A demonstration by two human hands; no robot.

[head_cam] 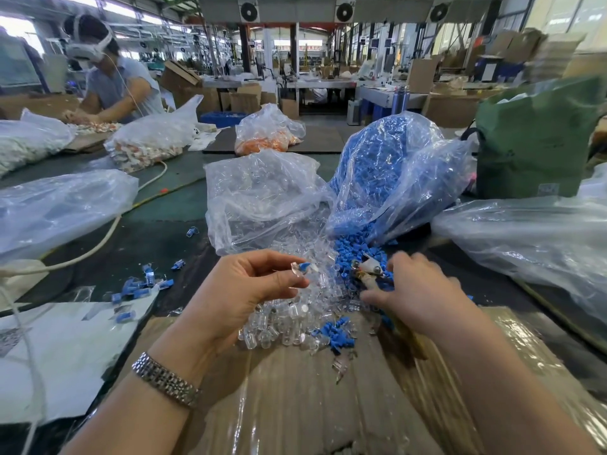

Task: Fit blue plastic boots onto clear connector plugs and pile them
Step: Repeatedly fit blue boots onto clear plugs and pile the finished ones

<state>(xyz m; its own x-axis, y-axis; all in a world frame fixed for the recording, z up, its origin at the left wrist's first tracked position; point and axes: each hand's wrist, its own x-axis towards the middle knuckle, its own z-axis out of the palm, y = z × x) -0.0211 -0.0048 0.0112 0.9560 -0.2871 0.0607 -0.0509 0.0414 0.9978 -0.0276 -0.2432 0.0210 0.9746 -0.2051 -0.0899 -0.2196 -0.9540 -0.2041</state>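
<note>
Here my left hand [244, 287] pinches a booted plug [300, 269]; my right hand [415, 287], fingers curled, digs among blue boots [353, 254].

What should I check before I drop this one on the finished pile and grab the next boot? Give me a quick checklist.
1. Left hand holds the assembled piece in its fingertips: ok.
2. Blue boot fully seated on that plug: cannot tell, too small.
3. Finished pile lies on the table to the left, with nothing in the way: ok.
4. Loose blue boots spilled from the blue bag, within reach of the right hand: ok.
5. Clear plugs heaped between the hands: ok.
6. Right hand has a boot already: cannot tell, fingers are buried among the boots.
</note>
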